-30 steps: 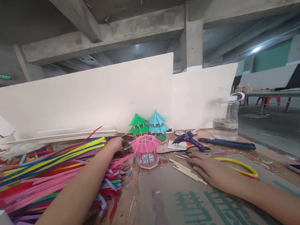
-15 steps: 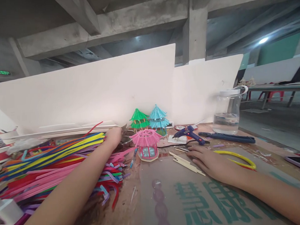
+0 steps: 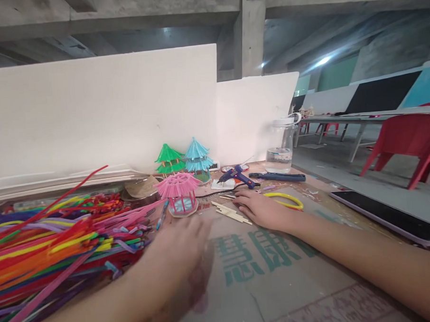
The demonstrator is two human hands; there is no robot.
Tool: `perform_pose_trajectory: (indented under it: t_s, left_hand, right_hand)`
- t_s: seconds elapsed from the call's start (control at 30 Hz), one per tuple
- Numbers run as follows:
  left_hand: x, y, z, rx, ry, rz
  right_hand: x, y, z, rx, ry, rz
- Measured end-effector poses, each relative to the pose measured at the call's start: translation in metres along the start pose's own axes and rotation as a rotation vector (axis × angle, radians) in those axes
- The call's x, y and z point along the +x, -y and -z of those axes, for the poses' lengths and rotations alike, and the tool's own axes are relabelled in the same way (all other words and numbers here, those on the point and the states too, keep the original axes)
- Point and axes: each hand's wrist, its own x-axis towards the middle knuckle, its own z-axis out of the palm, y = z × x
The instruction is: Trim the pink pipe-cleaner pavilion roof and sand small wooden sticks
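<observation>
My left hand (image 3: 181, 248) is over the table just in front of a small pink pavilion model (image 3: 178, 191). Motion smears its fingers, so whether they hold anything cannot be made out. My right hand (image 3: 262, 210) lies flat with fingers loosely stretched out, its fingertips beside thin pale sticks (image 3: 231, 213) and a dark slender item. Behind the pink model stand a green pavilion (image 3: 169, 159) and a light blue one (image 3: 197, 157). To the left spreads a heap of colourful pipe cleaners (image 3: 58, 239).
A blue glue gun (image 3: 235, 175) lies behind my right hand, near a dark blue long-handled tool (image 3: 278, 177) and a water bottle (image 3: 280, 148). A yellow ring-shaped piece (image 3: 291, 201) is beside my right wrist. A phone (image 3: 388, 215) lies at the right edge.
My left hand has come back from the bowl behind the pipe cleaners to in front of the pink pavilion. The view has turned right. My right hand stays by the sticks.
</observation>
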Motion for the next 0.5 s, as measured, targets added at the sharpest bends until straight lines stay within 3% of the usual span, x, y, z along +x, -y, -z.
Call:
perform_pose_trajectory:
  t_s: [0.07, 0.13, 0.27, 0.5]
  left_hand:
    - [0.0, -0.02, -0.017, -0.023, 0.083, -0.084]
    - [0.0, -0.028, -0.028, -0.098, 0.067, -0.107]
    - [-0.001, -0.023, -0.031, -0.3, -0.082, -0.137]
    - [-0.001, -0.017, -0.03, -0.436, -0.128, -0.16]
  right_hand:
    - [0.0, 0.0, 0.0, -0.017, 0.001, 0.004]
    - [0.0, -0.001, 0.0, -0.03, -0.005, 0.015]
    - [-0.001, -0.002, 0.0, -0.044, 0.001, 0.009]
    - [-0.002, -0.002, 0.002, -0.009, 0.043, -0.022]
